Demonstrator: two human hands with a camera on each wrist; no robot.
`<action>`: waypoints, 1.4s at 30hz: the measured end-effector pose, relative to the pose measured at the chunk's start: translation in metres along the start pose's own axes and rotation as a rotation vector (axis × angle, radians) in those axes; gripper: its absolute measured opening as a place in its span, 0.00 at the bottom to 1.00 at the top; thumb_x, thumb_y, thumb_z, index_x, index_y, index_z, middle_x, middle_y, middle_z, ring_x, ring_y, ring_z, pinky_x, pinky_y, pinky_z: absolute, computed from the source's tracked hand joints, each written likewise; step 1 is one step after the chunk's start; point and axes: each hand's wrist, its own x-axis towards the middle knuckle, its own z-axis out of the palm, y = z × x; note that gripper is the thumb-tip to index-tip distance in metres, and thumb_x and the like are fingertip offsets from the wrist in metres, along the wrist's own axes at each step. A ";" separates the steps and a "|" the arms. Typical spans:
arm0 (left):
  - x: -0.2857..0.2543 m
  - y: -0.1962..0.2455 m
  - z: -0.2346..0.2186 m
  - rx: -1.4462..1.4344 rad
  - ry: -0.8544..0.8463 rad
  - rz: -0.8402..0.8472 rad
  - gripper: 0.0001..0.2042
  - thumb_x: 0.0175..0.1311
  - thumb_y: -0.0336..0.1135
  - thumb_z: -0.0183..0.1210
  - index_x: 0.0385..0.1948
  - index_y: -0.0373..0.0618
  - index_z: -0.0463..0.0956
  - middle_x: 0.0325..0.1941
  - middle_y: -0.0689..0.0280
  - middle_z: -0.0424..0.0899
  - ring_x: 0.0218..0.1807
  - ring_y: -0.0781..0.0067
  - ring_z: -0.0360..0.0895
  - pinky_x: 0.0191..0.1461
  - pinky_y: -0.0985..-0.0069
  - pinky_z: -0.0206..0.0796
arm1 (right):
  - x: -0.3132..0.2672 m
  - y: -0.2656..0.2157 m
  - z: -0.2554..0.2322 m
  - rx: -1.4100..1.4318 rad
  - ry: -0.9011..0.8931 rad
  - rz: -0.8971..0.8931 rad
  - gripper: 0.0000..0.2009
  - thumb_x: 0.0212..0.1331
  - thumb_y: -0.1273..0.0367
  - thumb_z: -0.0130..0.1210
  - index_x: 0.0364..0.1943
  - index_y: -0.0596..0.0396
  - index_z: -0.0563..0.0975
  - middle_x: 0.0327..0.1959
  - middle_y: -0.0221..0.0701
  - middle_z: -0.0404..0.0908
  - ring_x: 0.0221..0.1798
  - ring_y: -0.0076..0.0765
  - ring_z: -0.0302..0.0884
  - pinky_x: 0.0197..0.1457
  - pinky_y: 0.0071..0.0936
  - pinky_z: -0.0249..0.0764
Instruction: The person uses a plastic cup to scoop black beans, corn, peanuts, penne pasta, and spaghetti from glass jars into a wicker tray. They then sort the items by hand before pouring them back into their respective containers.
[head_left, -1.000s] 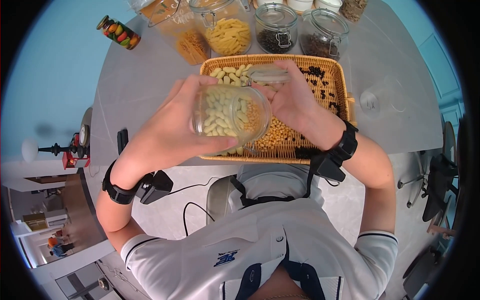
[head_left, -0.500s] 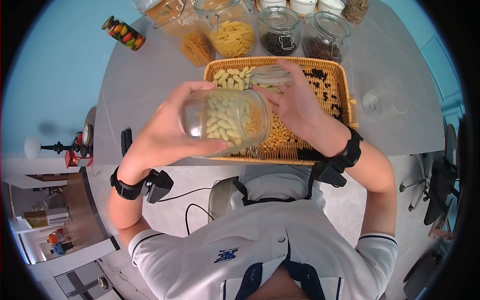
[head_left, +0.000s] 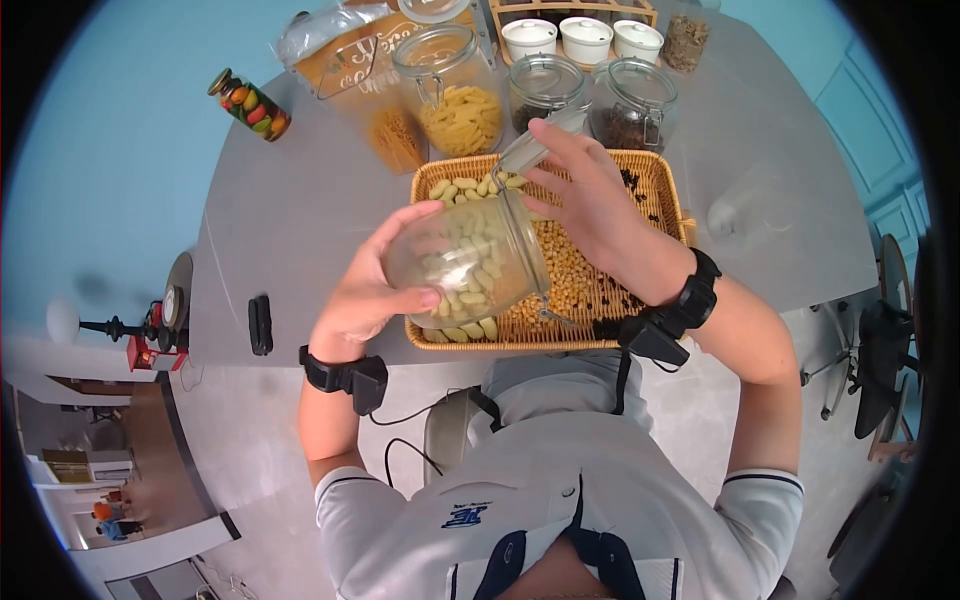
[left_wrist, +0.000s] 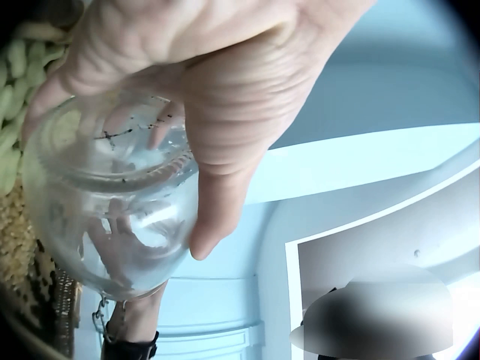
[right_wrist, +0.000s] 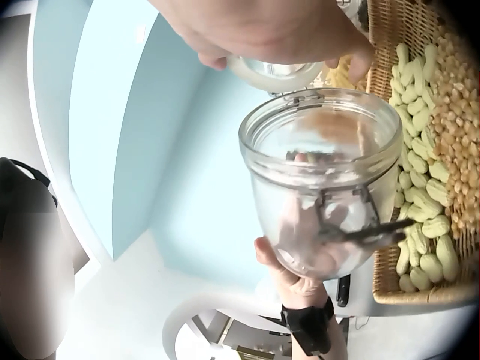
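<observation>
My left hand [head_left: 365, 290] grips a clear glass clip-top jar [head_left: 460, 262] around its lower body. The jar lies tilted over the basket, its mouth turned to the right. No contents show inside it in the right wrist view; peanuts [right_wrist: 420, 210] show beyond it. My right hand [head_left: 608, 212] holds the hinged glass lid [head_left: 522, 155] between thumb and fingers, swung away from the rim. A wire clasp [right_wrist: 352, 225] hangs from the jar's neck. Beneath, the wicker basket [head_left: 668, 172] holds peanuts, corn kernels [head_left: 570, 275] and black beans [head_left: 612, 327].
Behind the basket stand a penne jar [head_left: 465, 120], two jars of dark contents [head_left: 632, 120] and a spaghetti container [head_left: 395, 140]. White lidded pots [head_left: 585, 42] sit farther back. A pickle jar [head_left: 250, 105] and a black object [head_left: 260, 325] are at left, a clear cup [head_left: 735, 215] at right.
The jar has turned so its mouth faces more to the right, and the lid has swung wider from it. My left forearm has moved inward. The head view has shifted, showing more of the table's back.
</observation>
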 end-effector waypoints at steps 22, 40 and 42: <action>0.023 -0.022 -0.001 -0.371 -0.135 0.103 0.66 0.35 0.56 0.83 0.79 0.52 0.46 0.78 0.52 0.54 0.80 0.45 0.52 0.76 0.36 0.56 | -0.006 -0.063 0.043 -0.423 -0.161 -0.206 0.51 0.50 0.44 0.73 0.71 0.56 0.59 0.67 0.42 0.69 0.70 0.40 0.67 0.67 0.48 0.68; 0.057 -0.016 0.041 -0.354 -0.223 0.237 0.61 0.47 0.48 0.81 0.80 0.51 0.41 0.78 0.58 0.54 0.81 0.57 0.53 0.80 0.57 0.56 | -0.050 -0.120 0.048 -1.161 -0.320 -0.155 0.46 0.43 0.54 0.75 0.65 0.70 0.71 0.57 0.47 0.79 0.56 0.38 0.81 0.58 0.29 0.77; 0.068 -0.013 0.039 -0.190 -0.240 0.229 0.60 0.50 0.46 0.80 0.80 0.51 0.41 0.80 0.58 0.53 0.81 0.58 0.53 0.80 0.58 0.54 | -0.048 -0.125 0.036 -1.206 -0.255 -0.199 0.51 0.39 0.53 0.77 0.69 0.67 0.69 0.56 0.45 0.78 0.55 0.38 0.78 0.56 0.30 0.75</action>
